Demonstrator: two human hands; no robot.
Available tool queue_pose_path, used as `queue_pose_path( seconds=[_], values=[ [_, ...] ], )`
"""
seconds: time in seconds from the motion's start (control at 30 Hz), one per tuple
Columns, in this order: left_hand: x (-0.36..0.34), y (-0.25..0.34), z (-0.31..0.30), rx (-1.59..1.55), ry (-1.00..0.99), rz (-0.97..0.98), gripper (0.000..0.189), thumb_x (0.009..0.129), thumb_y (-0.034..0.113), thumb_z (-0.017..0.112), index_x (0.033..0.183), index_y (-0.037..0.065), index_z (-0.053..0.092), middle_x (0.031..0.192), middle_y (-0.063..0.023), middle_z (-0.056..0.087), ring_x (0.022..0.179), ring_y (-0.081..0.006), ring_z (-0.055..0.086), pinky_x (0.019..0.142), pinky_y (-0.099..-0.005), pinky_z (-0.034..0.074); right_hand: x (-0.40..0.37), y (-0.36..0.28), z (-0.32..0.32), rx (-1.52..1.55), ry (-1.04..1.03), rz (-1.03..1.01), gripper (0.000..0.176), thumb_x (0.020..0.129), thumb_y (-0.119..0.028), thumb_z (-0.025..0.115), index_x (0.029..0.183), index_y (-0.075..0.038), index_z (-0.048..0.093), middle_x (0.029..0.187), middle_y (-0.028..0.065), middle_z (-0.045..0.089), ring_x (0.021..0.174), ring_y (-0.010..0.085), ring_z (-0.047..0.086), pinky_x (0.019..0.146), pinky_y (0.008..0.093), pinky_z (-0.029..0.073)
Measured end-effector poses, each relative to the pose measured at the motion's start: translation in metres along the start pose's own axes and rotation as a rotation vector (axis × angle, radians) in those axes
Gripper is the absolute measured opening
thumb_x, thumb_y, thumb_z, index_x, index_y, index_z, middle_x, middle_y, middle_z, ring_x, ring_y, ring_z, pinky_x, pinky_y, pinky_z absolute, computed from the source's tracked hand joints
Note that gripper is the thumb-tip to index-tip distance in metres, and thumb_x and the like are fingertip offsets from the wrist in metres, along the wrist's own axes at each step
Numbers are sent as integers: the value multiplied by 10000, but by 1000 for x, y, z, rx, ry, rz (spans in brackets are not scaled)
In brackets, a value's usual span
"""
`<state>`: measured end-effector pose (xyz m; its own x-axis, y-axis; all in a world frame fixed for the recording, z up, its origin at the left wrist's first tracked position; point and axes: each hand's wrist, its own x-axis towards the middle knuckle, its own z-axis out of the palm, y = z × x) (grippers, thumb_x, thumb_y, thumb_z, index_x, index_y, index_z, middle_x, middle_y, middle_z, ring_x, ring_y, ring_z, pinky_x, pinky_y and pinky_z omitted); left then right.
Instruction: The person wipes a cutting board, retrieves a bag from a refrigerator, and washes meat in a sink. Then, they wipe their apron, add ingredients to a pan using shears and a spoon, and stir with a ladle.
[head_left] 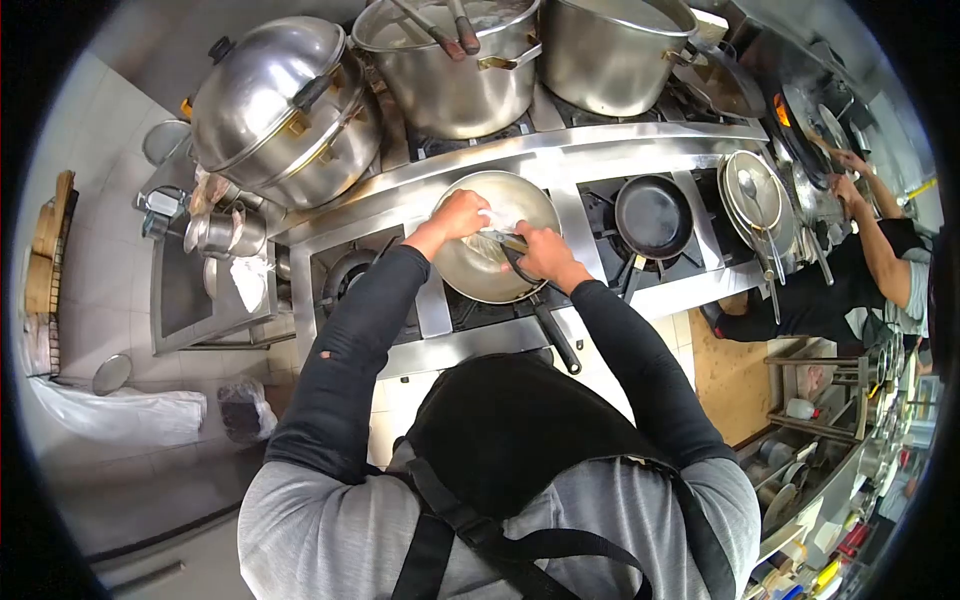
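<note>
A wide frying pan (pixel 458 275) with a pale interior sits on the front burner, its dark handle pointing toward me. Over its far left side, my left hand (pixel 460 215) is closed on a whitish, clear piece that looks like a plastic bag (pixel 497 219). My right hand (pixel 546 254), above the right side of the pan, is closed around black-handled scissors (pixel 513 262). Their metal end points left toward the plastic, just beside my left fingers. Whether the blades touch the plastic is too small to tell.
A small black frying pan (pixel 654 217) stands on the burner to the right. Large steel pots (pixel 455 85) line the back, with a domed lidded pot (pixel 275 110) at left. Another person (pixel 880 240) works at far right, near stacked strainers (pixel 752 190).
</note>
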<state>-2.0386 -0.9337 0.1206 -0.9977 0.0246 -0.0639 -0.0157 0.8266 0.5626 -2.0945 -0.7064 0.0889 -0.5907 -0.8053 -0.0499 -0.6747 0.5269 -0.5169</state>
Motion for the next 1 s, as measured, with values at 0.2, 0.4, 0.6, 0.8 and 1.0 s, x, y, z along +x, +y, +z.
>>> queue_pose_path(
  seconds=[0.2, 0.4, 0.6, 0.8, 1.0],
  values=[
    [-3, 7, -1, -78, -5, -69, 242, 738, 199, 691, 919, 58, 766, 886, -214, 706, 862, -377, 680, 833, -440, 530, -3, -17, 4, -20, 106, -18, 742, 648, -549, 857, 1126, -70, 554, 878, 248, 693, 899, 446, 678, 815, 528, 536],
    [-9, -8, -2, -57, 43, -49, 237, 731, 199, 688, 906, 57, 764, 855, -211, 707, 823, -369, 686, 797, -426, 542, 10, -15, 12, 24, -11, 43, 780, 615, -570, 872, 1102, -49, 556, 897, 243, 700, 911, 439, 683, 820, 499, 543],
    [-4, -10, 4, -137, 2, -100, 203, 770, 154, 701, 914, 21, 753, 689, -143, 697, 598, -223, 673, 654, -364, 541, 11, -30, 14, -84, 167, -40, 750, 636, -526, 874, 1133, -67, 551, 894, 239, 701, 901, 427, 688, 804, 496, 552],
    [-3, -18, -2, -64, 70, -125, 257, 742, 243, 688, 908, 63, 765, 713, -150, 706, 718, -301, 703, 740, -392, 552, 24, -14, 16, 72, -121, 108, 914, 604, -624, 854, 1201, -29, 498, 1029, 287, 667, 1023, 440, 651, 895, 502, 516],
    [0, -11, -4, -172, -1, -172, 268, 742, 260, 703, 904, 54, 761, 728, -154, 710, 707, -293, 709, 729, -386, 555, 32, -29, 17, 66, 17, 75, 795, 657, -580, 839, 1147, -36, 530, 909, 267, 686, 899, 443, 679, 830, 525, 538]
  ],
)
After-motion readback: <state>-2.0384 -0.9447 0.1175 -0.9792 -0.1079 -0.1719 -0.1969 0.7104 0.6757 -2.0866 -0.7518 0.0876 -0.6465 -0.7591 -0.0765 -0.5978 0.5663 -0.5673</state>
